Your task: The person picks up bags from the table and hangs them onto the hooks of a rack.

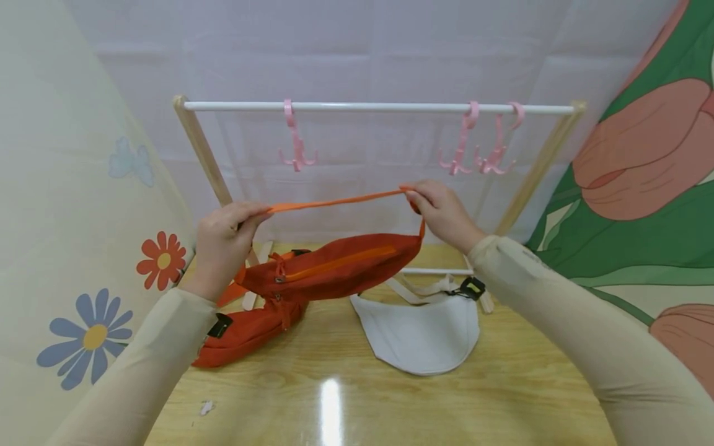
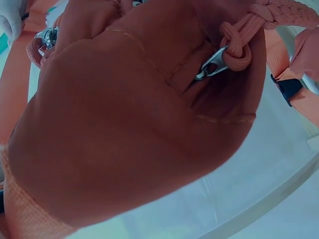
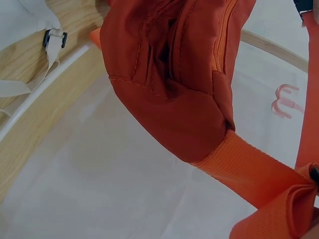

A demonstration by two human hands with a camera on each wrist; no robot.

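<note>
A red waist bag (image 1: 340, 269) hangs in the air below its orange strap (image 1: 337, 202), which is stretched between both hands. My left hand (image 1: 223, 238) pinches the strap's left end, and my right hand (image 1: 443, 209) grips it on the right, where a fold of webbing (image 3: 264, 214) shows in the right wrist view. The bag's body (image 2: 114, 129) fills much of the left wrist view, with a corded zipper pull (image 2: 217, 64). Another red waist bag (image 1: 251, 337) lies on the table at left, partly hidden behind my left arm. A white waist bag (image 1: 424, 337) lies to the right.
Behind the hands stands a rack with a white rail (image 1: 379, 107) and wooden posts (image 1: 203, 152). One pink hook (image 1: 297, 145) hangs left of centre, two more pink hooks (image 1: 460, 145) at right. A white scrap (image 1: 206, 407) lies on the wooden table (image 1: 279, 396).
</note>
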